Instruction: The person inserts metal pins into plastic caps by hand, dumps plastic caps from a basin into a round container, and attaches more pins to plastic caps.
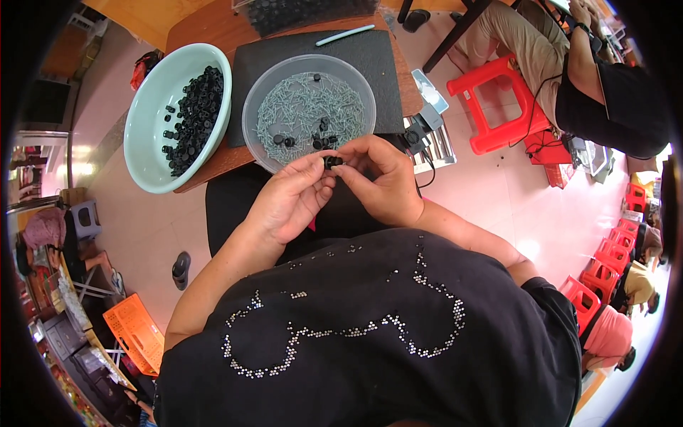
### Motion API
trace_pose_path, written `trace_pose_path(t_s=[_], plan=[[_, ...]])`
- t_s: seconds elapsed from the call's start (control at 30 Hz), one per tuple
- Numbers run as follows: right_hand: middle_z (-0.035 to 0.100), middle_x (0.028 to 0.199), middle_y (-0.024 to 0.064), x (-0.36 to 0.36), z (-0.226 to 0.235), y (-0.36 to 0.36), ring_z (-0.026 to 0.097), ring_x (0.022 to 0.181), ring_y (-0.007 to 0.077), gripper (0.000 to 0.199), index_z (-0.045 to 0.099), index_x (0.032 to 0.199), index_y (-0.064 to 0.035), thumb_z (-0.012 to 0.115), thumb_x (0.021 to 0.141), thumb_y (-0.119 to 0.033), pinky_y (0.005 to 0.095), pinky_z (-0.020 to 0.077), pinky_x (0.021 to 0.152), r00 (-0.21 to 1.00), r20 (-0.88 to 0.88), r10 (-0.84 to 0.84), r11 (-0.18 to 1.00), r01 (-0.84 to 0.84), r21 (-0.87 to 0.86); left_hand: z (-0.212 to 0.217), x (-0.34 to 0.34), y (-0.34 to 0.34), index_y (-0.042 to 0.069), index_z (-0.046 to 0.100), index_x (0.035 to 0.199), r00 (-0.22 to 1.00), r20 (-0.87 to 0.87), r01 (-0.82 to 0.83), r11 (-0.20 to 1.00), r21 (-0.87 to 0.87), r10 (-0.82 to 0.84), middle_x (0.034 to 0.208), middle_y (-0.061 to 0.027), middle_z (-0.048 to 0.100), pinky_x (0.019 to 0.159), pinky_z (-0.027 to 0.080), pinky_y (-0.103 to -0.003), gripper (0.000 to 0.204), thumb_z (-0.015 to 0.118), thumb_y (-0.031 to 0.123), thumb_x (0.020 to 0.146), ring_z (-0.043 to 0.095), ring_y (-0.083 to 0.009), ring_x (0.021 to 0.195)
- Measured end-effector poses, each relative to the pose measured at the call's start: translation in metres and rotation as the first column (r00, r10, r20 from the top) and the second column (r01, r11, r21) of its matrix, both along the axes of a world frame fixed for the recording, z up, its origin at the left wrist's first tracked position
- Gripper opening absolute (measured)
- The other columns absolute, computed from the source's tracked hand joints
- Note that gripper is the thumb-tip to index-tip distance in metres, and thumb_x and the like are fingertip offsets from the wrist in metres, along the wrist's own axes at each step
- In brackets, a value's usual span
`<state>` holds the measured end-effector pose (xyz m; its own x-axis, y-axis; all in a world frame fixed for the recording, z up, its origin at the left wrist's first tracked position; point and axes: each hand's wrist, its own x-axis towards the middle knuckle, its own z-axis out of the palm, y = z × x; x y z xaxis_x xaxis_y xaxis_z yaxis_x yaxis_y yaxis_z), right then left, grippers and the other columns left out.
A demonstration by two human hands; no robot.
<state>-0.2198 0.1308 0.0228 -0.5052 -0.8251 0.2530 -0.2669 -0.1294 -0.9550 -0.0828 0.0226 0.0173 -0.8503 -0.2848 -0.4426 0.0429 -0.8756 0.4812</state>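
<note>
Part [331, 162], black, sits pinched between left hand [290, 193] and right hand [386, 182], long axis sideways, by the tub's [249, 127] near edge.

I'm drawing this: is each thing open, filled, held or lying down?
Small black part, held
Left grip, pinching it
Right grip, pinching it
Pale green basin, open, partly filled with black pieces
Clear bowl, open, holding thin metal pieces
Clear box, holding black pieces
Pale stick, lying on dark mat
</note>
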Motion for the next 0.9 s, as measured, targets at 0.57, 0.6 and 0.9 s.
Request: trace_pose_path(t_s=[0.57,0.6,0.9], plan=[[0.063,0.077,0.0069,-0.0002,-0.0004,0.0016,0.058,0.06,0.0109,0.014,0.064,0.084,-0.001,0.072,0.073,-0.001,0.0234,0.046,0.054,0.997,-0.075,-0.009,0.999,0.006,-0.051,0.0068,0.0008,0.0025,0.002,0.057,0.116,1.0,-0.011,-0.024,0.999,-0.04,0.023,0.096,-0.0033,0.061,0.081,0.047,-0.023,0.027,0.057,0.013,0.091,0.057,-0.0097,0.085],[0.063,0.077,0.0069,-0.0002,-0.0006,0.0018,0.058,0.06,0.0109,0.014,0.064,0.084,-0.001,0.072,0.073,-0.001,0.0234,0.046,0.054,0.997,-0.077,-0.009,0.999,0.005,-0.051,0.0076,0.0005,0.0029,0.002,0.057,0.116,1.0,-0.012,-0.025,0.999,-0.043,0.025,0.096,-0.0034,0.061,0.082,0.047,-0.023,0.027,0.057,0.013,0.091,0.057,-0.0098,0.086],[0.064,0.077,0.0068,0.002,-0.0024,0.0032,0.061,0.062,0.0109,0.014,0.064,0.087,-0.0017,0.071,0.075,-0.001,0.0233,0.0473,0.055,0.999,-0.052,-0.017,0.999,0.015,-0.033,0.0087,-0.0003,0.0033,0.002,0.056,0.117,0.998,-0.019,-0.056,0.997,-0.051,0.055,0.097,-0.0048,0.061,0.081,0.048,-0.024,0.028,0.057,0.011,0.091,0.058,-0.0107,0.085]])
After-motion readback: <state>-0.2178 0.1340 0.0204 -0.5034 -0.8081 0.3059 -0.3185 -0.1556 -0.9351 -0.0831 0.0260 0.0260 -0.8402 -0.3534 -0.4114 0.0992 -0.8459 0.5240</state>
